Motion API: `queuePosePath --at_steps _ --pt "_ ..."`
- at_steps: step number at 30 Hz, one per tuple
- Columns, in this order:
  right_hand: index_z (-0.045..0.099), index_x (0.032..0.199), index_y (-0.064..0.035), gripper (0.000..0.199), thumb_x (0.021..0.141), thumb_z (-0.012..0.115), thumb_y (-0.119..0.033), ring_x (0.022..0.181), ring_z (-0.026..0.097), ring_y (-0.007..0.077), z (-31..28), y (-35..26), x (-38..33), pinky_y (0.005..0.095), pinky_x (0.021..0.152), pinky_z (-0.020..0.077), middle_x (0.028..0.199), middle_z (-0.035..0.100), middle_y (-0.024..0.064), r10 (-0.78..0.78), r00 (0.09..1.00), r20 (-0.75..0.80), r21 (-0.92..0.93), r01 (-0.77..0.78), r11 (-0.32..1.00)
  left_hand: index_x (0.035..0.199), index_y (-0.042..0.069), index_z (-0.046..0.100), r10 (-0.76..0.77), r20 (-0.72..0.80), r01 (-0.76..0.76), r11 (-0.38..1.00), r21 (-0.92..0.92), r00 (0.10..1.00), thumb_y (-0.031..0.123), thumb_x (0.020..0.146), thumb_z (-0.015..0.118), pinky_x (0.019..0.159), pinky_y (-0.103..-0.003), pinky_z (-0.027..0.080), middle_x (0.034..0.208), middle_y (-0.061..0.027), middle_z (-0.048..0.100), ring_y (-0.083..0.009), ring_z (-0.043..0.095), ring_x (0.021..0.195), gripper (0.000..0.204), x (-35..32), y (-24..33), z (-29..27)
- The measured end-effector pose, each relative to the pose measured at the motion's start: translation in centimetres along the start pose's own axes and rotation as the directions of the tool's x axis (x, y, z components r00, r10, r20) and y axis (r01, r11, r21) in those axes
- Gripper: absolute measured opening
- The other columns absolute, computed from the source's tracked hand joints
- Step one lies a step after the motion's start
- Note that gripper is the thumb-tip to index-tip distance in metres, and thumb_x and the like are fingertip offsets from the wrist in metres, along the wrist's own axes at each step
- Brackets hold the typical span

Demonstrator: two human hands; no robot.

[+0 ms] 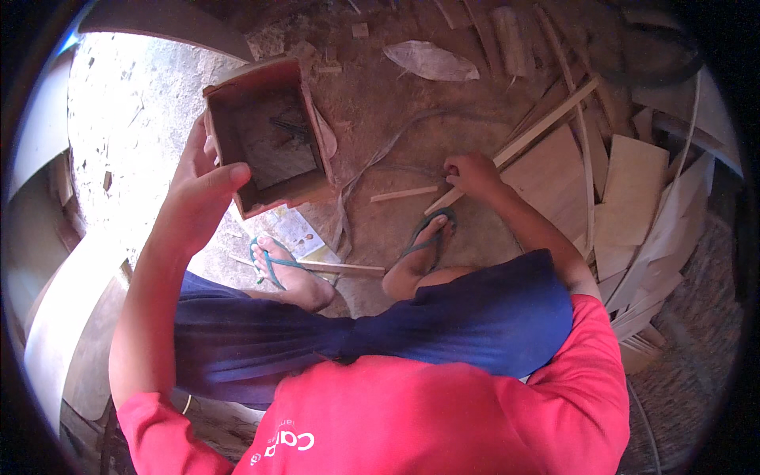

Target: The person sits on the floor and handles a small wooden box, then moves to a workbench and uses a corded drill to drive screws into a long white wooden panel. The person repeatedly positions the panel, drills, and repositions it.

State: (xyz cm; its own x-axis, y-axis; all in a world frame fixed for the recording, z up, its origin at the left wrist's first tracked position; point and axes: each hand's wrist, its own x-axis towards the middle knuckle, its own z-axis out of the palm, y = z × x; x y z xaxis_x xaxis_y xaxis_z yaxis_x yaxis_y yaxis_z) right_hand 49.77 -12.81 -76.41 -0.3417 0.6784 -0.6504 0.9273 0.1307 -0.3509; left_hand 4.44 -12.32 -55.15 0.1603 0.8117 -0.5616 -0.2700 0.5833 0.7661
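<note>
My left hand [207,178] grips the left side of an open wooden box [323,186], its thumb over the near-left corner. The box is tilted so that its inside faces me, and a small cluster of thin dark pieces [291,127], perhaps nails, lies in it. To the right, above the floor, my right hand [475,174] is closed with its fingers curled in. Whatever it may hold is hidden. Close to that hand are a long wooden strip [546,123] and a short thin stick [404,193].
Wooden boards [629,190] and strips are piled along the right. Between my sandalled feet and the box lies a printed sheet [289,229], with another wood strip [340,269] across the floor. A pale oval scrap [431,61] lies farther off. Curved panels [75,332] stand at left.
</note>
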Motion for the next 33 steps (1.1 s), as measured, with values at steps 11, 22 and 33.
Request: queuePosePath --at_steps 11,22,33 --pt "0.069 0.090 -0.0036 0.014 0.082 0.065 -0.015 0.079 0.070 0.0237 1.7 0.2 0.8 0.0372 0.073 0.0544 0.080 0.071 0.0079 -0.045 0.997 -0.067 0.322 0.065 0.945 0.159 0.006 0.026 0.006 -0.070 -0.001 0.997 0.073 0.998 0.030 0.071 0.093 0.119 -0.041 0.035 0.154 -0.0145 0.045 -0.0281 0.044 0.144 0.113 -0.6 0.9 -0.3" --pt "0.078 0.107 -0.0069 0.029 0.094 0.066 -0.030 0.093 0.072 0.0355 -12.0 -11.8 17.3 0.0457 0.081 0.0556 0.098 0.075 0.0170 -0.380 0.865 -0.329 -0.046 0.387 0.921 0.160 0.003 0.023 0.011 -0.124 -0.012 1.000 -0.010 0.992 0.032 0.065 0.098 0.123 -0.041 0.028 0.157 -0.0146 0.043 -0.0277 0.039 0.147 0.124 -3.5 1.6 -0.6" --pt "0.076 0.096 -0.0138 0.018 0.093 0.062 -0.024 0.095 0.072 0.0384 -8.8 -14.5 29.0 0.0524 0.081 0.0566 0.097 0.074 0.0182 -0.366 0.830 -0.421 -0.452 0.158 0.878 0.162 0.003 0.014 -0.033 -0.190 0.008 0.991 -0.132 0.981 0.017 0.062 0.098 0.125 -0.042 0.025 0.160 -0.0154 0.037 -0.0284 0.035 0.149 0.131 -6.8 2.1 -1.9"
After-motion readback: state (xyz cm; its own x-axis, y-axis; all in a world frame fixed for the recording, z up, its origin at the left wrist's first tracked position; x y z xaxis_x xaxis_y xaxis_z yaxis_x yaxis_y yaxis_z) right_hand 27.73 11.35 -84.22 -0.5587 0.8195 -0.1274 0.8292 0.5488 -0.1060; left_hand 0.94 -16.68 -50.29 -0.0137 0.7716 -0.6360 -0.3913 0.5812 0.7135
